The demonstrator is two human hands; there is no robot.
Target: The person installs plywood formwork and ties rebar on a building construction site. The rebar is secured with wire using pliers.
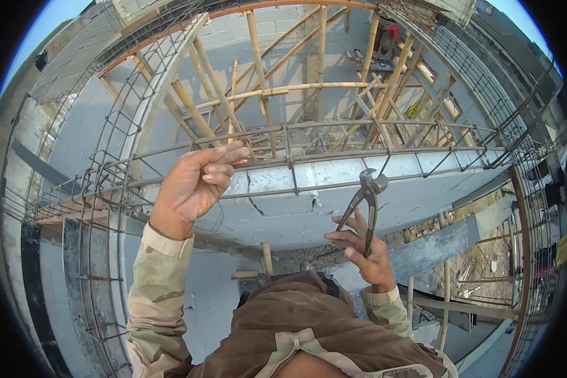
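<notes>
Metal pincers [370, 205] are in my right hand [373, 259], jaws up and handles spread. The fingers lie around the handles, and the jaws overlap the lower bars of a rebar cage [289, 151] in this view. My left hand [198, 183] is raised at the left part of that cage, its fingers curled and the thumb side pinched. I cannot tell what, if anything, is between its fingertips. A small red spot shows just beside them. The cage runs across in front of me, over a grey block wall [359, 183].
Upright rebar cages [101, 252] stand at the left. Bamboo props [256, 50] and planks fill the lower space beyond the wall. Another person [389, 34] is down there at the upper right. A rusty bar [520, 239] rises at the right, near a drop with debris below.
</notes>
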